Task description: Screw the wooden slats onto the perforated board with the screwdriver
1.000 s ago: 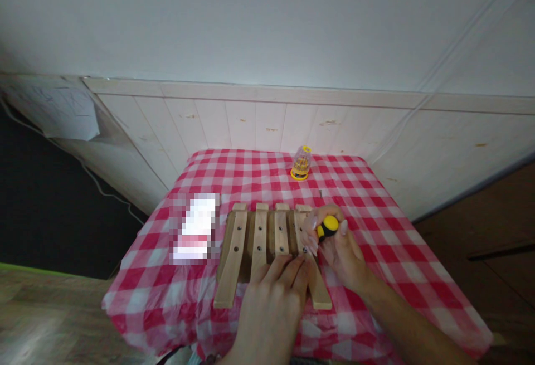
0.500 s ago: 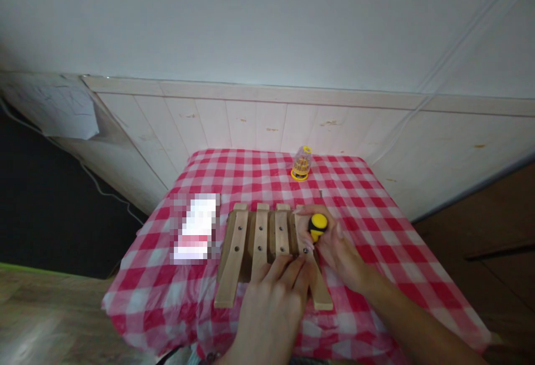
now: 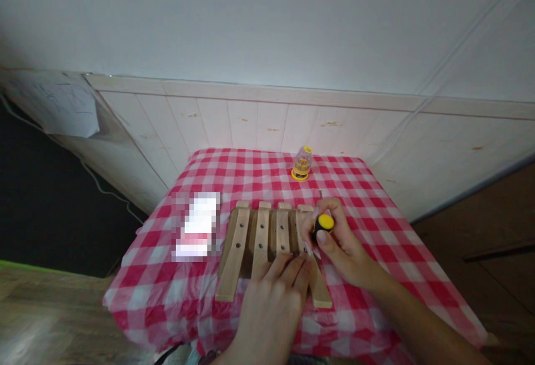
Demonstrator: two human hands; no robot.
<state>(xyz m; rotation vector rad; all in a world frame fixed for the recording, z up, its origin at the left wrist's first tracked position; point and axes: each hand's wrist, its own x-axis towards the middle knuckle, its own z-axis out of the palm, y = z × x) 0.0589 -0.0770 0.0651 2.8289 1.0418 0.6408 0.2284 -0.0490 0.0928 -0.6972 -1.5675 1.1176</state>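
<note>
Several curved wooden slats (image 3: 228, 281) lie side by side over a brown board (image 3: 251, 242), fixed with dark screws. My left hand (image 3: 278, 292) rests across the lower middle of the slats, its fingers stretched out and reaching toward the rightmost slat (image 3: 321, 292). In my right hand (image 3: 338, 242) is a yellow and black screwdriver (image 3: 324, 223), gripped by its handle over the right side of that slat. The screwdriver's tip is hidden by the handle and fingers. A screw (image 3: 305, 249) shows on the rightmost slat close to my fingertips.
A clear, yellow-based bit case (image 3: 301, 163) stands at the back of the checkered tablecloth (image 3: 242, 170). A blurred-out phone-like object (image 3: 196, 225) lies left of the slats. A small metal piece (image 3: 320, 193) lies beyond my right hand. Behind the table is a panelled wall (image 3: 267, 117).
My right hand has turned the screwdriver handle and shifted slightly to the right, with the thumb now on the handle's near side. My left hand stays nearly in place.
</note>
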